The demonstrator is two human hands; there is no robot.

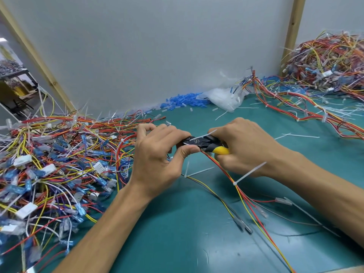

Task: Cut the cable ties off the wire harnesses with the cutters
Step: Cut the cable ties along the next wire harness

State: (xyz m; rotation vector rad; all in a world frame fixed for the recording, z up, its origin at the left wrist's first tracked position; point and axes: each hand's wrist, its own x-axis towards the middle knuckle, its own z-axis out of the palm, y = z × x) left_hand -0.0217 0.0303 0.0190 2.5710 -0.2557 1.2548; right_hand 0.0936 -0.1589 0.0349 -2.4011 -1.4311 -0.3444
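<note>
The white cable tie [202, 135] sat on the wire harness [224, 173] between both hands. The cutters [197, 143] pointed left, nose at it. The right hand [244, 148] gripped their handles; the left hand [157, 156] pinched the harness just beside.

Your widest open stretch is the bare green mat [173, 239] along the middle of the front edge. The left edge is buried under a deep tangle of loose wires and connectors [49, 174] that reaches almost to mid-mat. A wire harness [242, 197] with an upright cable tie [250, 173] crosses toward the front right corner. Blue sleeves [183, 101] and a plastic bag [224, 99] line the back edge. A harness heap [325, 62] fills the far right corner, with cut ties [301, 135] strewn near it.
</note>
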